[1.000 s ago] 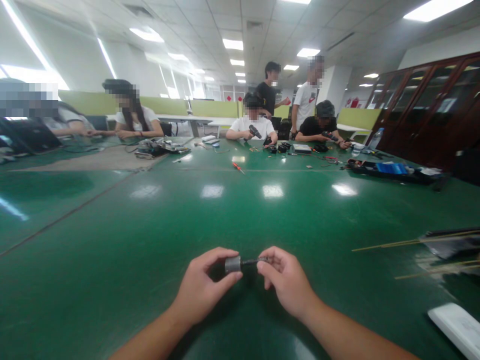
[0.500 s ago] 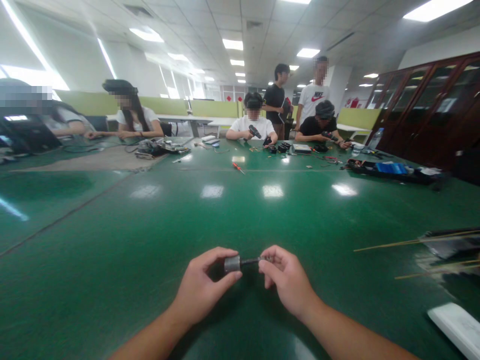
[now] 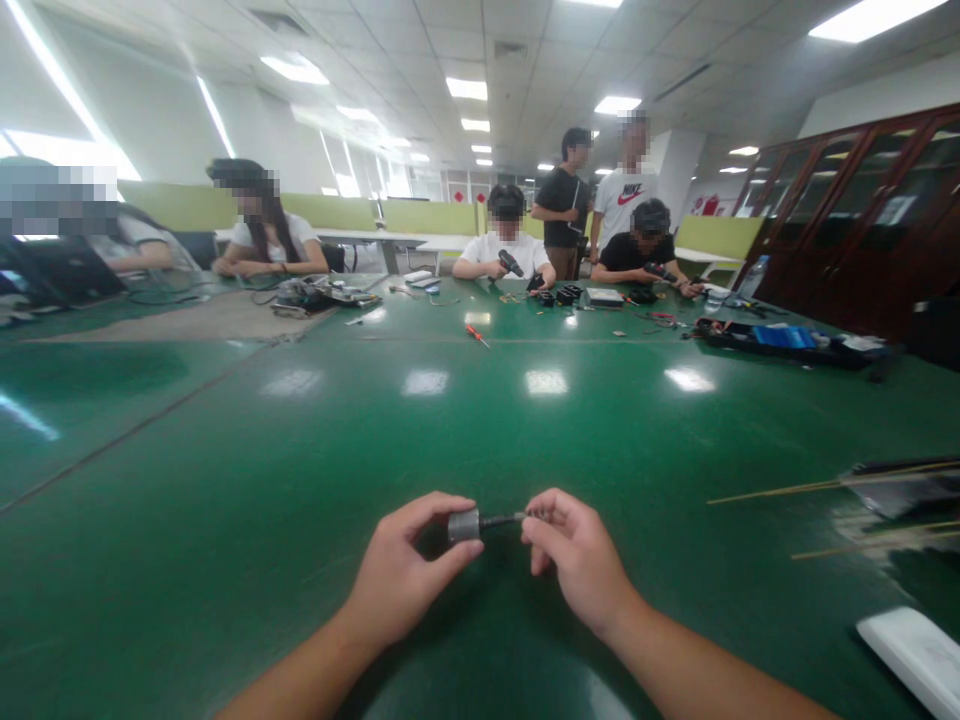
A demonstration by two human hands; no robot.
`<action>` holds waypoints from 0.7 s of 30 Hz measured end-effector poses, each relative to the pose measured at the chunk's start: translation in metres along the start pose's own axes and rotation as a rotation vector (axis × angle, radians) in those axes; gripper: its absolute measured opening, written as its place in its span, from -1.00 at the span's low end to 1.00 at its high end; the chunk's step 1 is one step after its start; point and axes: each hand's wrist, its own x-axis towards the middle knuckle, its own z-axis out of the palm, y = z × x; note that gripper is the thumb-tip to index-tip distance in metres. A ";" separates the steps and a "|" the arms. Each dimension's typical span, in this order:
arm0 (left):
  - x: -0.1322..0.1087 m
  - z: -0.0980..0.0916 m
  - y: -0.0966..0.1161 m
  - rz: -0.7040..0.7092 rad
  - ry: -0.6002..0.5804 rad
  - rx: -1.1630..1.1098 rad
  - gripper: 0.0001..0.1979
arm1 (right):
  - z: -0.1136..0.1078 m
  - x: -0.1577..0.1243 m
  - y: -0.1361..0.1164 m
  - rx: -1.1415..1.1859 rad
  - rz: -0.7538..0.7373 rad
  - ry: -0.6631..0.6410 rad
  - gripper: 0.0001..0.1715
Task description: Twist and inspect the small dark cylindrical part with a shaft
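My left hand (image 3: 401,570) is closed around a grey metal cylinder (image 3: 464,526), with the thumb below and the fingers above. From the cylinder's right end a thin dark shaft (image 3: 499,520) runs level toward my right hand (image 3: 574,555). Thumb and fingers of that hand pinch the shaft's far end, where something small and metallic shows between the fingertips; its exact form is too small to make out. Both hands are just above the green table (image 3: 450,430), near its front edge.
An orange-red screwdriver (image 3: 476,336) lies farther back. Thin yellowish rods (image 3: 795,490) jut in from the right, above a white object (image 3: 911,655) at the lower right corner. Across the table, people sit near a black tray (image 3: 795,345) and scattered parts; two hold power drills.
My right hand has shifted very slightly to the right along the shaft. My left hand and the cylinder stay nearly still. Across the table, a standing person has turned slightly.
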 end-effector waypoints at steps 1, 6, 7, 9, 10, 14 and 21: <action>0.000 0.000 0.000 -0.001 0.002 0.003 -0.72 | 0.000 0.000 0.000 0.003 -0.001 0.001 -0.80; -0.001 -0.001 0.001 0.005 0.007 0.010 -0.72 | -0.001 0.001 0.000 0.008 -0.003 -0.002 -0.80; -0.001 -0.001 0.001 0.006 0.008 0.010 -0.72 | -0.001 0.001 0.000 0.008 -0.002 -0.003 -0.80; -0.001 -0.001 0.001 0.004 0.011 0.007 -0.73 | 0.000 0.001 -0.001 0.008 0.000 0.000 -0.80; 0.000 -0.001 0.001 0.002 0.013 0.003 -0.73 | 0.000 0.001 -0.001 0.008 0.003 0.003 -0.80; 0.002 -0.001 0.000 -0.020 0.016 -0.031 -0.72 | 0.001 0.000 -0.002 0.016 0.010 0.010 -0.79; 0.004 -0.002 -0.002 -0.114 0.038 -0.115 -0.68 | -0.002 0.004 0.001 0.213 0.059 0.081 -0.67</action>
